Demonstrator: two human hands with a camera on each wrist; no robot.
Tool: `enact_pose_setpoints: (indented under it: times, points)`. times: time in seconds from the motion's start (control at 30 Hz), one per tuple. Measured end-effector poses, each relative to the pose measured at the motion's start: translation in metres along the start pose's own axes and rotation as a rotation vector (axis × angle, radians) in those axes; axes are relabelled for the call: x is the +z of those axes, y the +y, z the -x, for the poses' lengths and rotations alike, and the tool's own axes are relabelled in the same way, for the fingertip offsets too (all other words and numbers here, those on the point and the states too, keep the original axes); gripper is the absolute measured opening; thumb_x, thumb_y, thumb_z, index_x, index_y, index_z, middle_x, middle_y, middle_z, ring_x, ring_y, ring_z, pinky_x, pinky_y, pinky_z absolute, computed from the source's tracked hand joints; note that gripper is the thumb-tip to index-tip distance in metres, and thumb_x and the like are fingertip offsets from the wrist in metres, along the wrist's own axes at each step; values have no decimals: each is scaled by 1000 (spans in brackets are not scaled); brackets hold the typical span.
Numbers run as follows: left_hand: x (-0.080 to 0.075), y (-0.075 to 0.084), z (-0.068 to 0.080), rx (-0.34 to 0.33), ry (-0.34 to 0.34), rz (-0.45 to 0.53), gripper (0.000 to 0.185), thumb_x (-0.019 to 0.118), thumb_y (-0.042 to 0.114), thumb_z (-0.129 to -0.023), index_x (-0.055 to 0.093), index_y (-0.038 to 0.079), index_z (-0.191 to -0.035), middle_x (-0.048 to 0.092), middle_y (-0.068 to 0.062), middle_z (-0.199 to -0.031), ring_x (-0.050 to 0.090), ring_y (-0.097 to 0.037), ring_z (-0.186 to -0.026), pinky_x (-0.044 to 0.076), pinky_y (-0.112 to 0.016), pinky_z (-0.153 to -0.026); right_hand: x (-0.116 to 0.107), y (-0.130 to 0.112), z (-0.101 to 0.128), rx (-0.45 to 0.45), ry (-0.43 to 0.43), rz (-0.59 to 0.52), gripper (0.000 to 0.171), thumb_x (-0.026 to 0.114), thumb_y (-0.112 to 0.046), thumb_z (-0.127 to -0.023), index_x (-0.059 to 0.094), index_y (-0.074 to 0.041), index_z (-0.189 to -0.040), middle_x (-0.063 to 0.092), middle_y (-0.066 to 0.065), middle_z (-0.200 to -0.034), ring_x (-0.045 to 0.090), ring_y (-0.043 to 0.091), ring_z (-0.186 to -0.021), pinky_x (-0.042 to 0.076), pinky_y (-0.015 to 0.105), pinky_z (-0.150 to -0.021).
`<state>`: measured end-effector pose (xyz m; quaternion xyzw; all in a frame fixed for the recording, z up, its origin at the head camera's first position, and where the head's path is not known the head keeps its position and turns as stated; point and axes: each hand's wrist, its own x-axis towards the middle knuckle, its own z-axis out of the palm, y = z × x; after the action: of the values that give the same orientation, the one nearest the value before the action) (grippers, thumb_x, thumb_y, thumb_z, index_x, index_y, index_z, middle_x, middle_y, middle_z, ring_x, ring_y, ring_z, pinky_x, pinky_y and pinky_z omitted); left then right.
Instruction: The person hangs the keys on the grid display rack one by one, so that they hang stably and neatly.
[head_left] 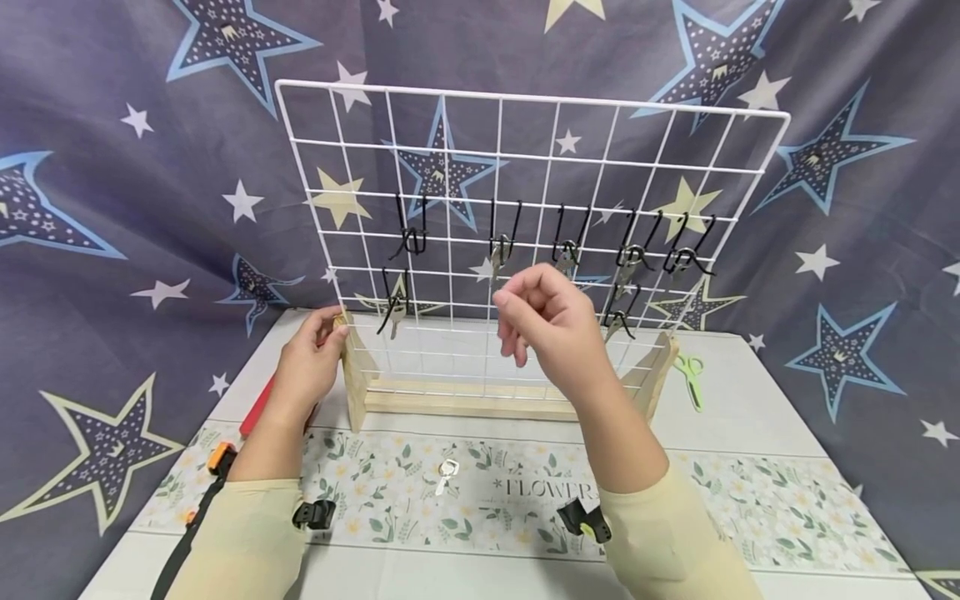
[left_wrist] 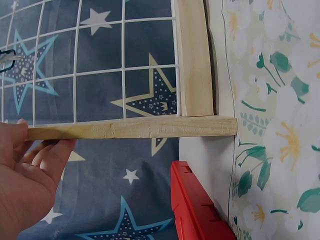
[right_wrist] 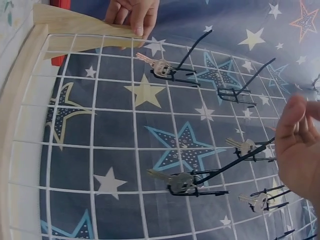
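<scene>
A white wire grid rack (head_left: pixel 525 97) stands on a wooden base with black hooks on it, several carrying keys. My left hand (head_left: pixel 309 358) grips the top of the rack's left wooden side support (head_left: pixel 354 379), fingers behind it; the left wrist view shows this hand (left_wrist: pixel 35 175) pinching the support's end. In front of the grid hovers my right hand (head_left: pixel 551 329), its fingers loosely curled with nothing visible in them. Close to it is a hook with a key (head_left: pixel 498 252). The upper left hook (head_left: pixel 411 240) shows no key. One key with a ring (head_left: pixel 447 475) lies on the table.
Green scissors (head_left: pixel 692 379) lie right of the rack. A red object (head_left: pixel 257 408), partly hidden by my left arm, sits at the left. A floral strip (head_left: pixel 517 525) runs across the white table, and a star-patterned curtain (head_left: pixel 187 225) hangs behind.
</scene>
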<state>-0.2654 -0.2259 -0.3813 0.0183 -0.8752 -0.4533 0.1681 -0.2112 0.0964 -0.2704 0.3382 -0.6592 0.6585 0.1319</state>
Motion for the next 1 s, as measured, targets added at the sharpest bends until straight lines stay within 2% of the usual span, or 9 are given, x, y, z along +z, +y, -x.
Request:
enact_pose_setpoints:
  times: [0.2, 0.4, 0.5, 0.73, 0.9, 1.0]
  points:
    - [1, 0, 0, 6, 4, 6, 42, 47, 34, -104, 48, 17, -143, 58, -15, -137, 58, -29, -120, 49, -47, -101, 4, 9, 10, 18, -175, 72, 4, 58, -5, -97, 57, -1, -95, 60, 12, -68, 55, 24, -50, 48, 32, -42]
    - [0, 2, 0, 13, 5, 0, 43, 47, 35, -104, 48, 18, -142, 58, -15, -137, 57, -30, -120, 48, -48, -102, 11, 16, 23, 72, -290, 172, 4, 60, -11, -97, 60, -6, -96, 61, 7, -70, 58, 23, -56, 50, 32, -45]
    - [-1, 2, 0, 8, 5, -5, 43, 47, 37, -104, 48, 19, -143, 58, -15, -138, 56, -31, -122, 46, -49, -103, 16, 23, 27, 131, -381, 241, 5, 60, -16, -98, 62, -12, -97, 62, 4, -73, 60, 21, -60, 53, 32, -50]
    - [0, 2, 0, -4, 6, -3, 44, 48, 37, -103, 48, 19, -143, 58, -15, -137, 55, -31, -122, 46, -49, -103, 28, 59, 35, 275, -615, 546, 10, 57, -33, -99, 61, -25, -98, 62, -7, -76, 61, 8, -66, 52, 25, -63]
    - [-1, 1, 1, -8, 1, -4, 44, 47, 36, -104, 48, 18, -143, 56, -15, -139, 55, -31, -124, 45, -50, -104, 38, 89, 43, 372, -699, 622, 10, 60, -32, -98, 62, -22, -99, 65, -3, -76, 57, 5, -61, 49, 24, -61]
    - [-1, 1, 1, -9, 1, -5, 43, 47, 36, -104, 48, 18, -143, 56, -15, -139, 54, -31, -124, 44, -50, -105, 44, 105, 48, 416, -745, 694, 13, 61, -34, -97, 63, -22, -103, 66, -5, -80, 56, 5, -64, 49, 24, -64]
